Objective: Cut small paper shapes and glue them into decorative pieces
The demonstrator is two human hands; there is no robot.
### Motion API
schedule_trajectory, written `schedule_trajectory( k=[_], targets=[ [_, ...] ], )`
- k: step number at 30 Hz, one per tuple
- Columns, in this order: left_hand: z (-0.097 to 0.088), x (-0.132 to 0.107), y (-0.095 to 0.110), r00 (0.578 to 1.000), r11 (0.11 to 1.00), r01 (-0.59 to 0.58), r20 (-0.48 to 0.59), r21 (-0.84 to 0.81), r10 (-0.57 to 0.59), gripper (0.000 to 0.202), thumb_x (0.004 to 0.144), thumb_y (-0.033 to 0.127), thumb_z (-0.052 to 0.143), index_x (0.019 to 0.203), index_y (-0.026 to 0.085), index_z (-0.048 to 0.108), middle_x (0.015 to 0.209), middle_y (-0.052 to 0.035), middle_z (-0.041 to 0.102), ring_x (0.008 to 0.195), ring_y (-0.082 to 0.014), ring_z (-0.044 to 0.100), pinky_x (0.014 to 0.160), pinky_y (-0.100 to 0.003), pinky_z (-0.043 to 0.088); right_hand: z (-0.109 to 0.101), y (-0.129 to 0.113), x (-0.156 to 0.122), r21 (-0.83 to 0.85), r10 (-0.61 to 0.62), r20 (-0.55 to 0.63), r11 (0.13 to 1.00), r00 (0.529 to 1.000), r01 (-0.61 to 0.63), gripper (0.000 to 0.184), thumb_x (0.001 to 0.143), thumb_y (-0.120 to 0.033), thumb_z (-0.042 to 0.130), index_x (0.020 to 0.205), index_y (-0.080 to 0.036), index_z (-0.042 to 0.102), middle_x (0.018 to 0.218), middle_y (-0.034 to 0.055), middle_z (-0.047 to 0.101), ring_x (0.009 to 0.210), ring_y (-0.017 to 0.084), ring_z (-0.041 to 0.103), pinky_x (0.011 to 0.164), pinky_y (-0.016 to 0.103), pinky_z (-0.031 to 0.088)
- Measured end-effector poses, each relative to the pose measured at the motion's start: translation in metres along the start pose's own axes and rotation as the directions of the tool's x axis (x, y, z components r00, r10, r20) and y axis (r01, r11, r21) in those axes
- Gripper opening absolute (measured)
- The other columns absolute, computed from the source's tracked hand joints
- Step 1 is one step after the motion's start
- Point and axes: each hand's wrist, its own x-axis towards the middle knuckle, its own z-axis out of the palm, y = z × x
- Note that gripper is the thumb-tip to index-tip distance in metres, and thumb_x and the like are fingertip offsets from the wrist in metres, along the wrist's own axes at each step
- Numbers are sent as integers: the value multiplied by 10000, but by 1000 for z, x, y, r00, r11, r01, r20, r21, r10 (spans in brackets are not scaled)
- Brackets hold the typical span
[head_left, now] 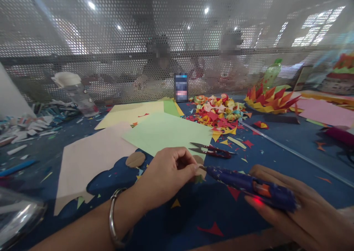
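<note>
My left hand (168, 173), with a metal bangle on the wrist, pinches a small tan paper piece (201, 171) on the blue table. My right hand (293, 203) grips a dark blue glue gun (249, 184) lying almost flat, its nozzle pointing left and touching that paper piece. A red light glows under the gun. A second tan oval cut-out (135, 159) lies just left of my left hand. Small red-handled snips (211, 151) rest behind the gun's tip, on the edge of a light green sheet (168, 133).
A pink sheet (88, 158) and a yellow sheet (129, 112) lie to the left. A heap of coloured paper scraps (218, 112) and a spiky orange paper shape (269, 98) sit further back. A perforated screen (110, 40) stands behind, with two people beyond it.
</note>
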Motion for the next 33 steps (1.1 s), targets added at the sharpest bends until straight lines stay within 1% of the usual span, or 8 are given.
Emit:
schedule_trajectory(
  k=[4, 9, 14, 20, 23, 25, 29, 33],
  targets=[
    [0, 0, 1, 1000, 1000, -7, -2, -4, 7, 131, 838, 298, 581, 801, 189, 643, 723, -23, 700, 663, -157, 639, 609, -264, 470, -2, -1, -1, 6, -23, -5, 1000, 1000, 23, 218, 955, -406, 460, 915, -258, 616, 870, 31, 694, 706, 196, 675, 619, 278, 540],
    [0, 0, 1, 1000, 999, -23, 3, -36, 23, 107, 832, 274, 596, 785, 193, 648, 714, -10, 687, 653, -142, 619, 604, -252, 458, -3, -1, 0, 40, 15, 5, 999, 1000, -15, 200, 945, -382, 479, 846, -257, 601, 853, 27, 693, 734, 207, 676, 580, 278, 523],
    [0, 1, 2, 1000, 981, -10, 19, -192, 14, 83, 806, 248, 646, 760, 180, 654, 704, 1, 676, 641, -122, 597, 621, -240, 460, -8, 4, 3, 28, -25, -37, 999, 999, 26, 172, 937, -270, 456, 813, -266, 576, 855, 30, 681, 766, 208, 669, 573, 260, 528],
    [-1, 1, 10, 995, 902, 92, -3, -421, -103, 99, 786, 227, 685, 771, 131, 697, 775, -56, 723, 738, -143, 624, 725, -261, 475, -22, 24, 5, -126, -57, -113, 991, 992, 42, 152, 940, -313, 453, 912, -276, 598, 928, 53, 678, 794, 223, 667, 650, 289, 555],
    [-1, 1, 12, 993, 874, 100, -13, -476, -121, 95, 743, 193, 737, 770, 119, 683, 776, -57, 722, 736, -137, 626, 740, -260, 475, -28, 44, 10, -225, -46, -163, 974, 986, 9, 239, 969, -412, 406, 981, -241, 572, 956, 88, 666, 800, 238, 668, 680, 331, 544],
    [0, 1, 11, 993, 878, 82, -33, -471, -111, 116, 749, 209, 745, 772, 121, 673, 768, -52, 721, 710, -127, 621, 710, -251, 479, -29, 60, 13, -412, -47, -189, 911, 981, -36, 371, 974, -519, 342, 950, -218, 557, 904, 88, 656, 722, 233, 664, 608, 340, 525],
    [0, 3, 6, 998, 902, 19, -52, -431, -46, 168, 817, 290, 703, 796, 130, 654, 760, -43, 713, 687, -121, 625, 687, -254, 504, -27, 87, 17, -599, 54, -115, 793, 992, -112, 523, 954, -617, 249, 871, -208, 564, 830, 74, 637, 674, 246, 647, 529, 348, 476],
    [0, 3, 3, 998, 904, -5, -53, -427, -20, 185, 831, 308, 694, 804, 134, 638, 755, -34, 708, 694, -126, 648, 694, -264, 534, -21, 93, 14, -632, 102, -9, 770, 995, -85, 484, 983, -518, 236, 874, -187, 572, 827, 93, 628, 708, 251, 642, 571, 351, 447]
  ],
)
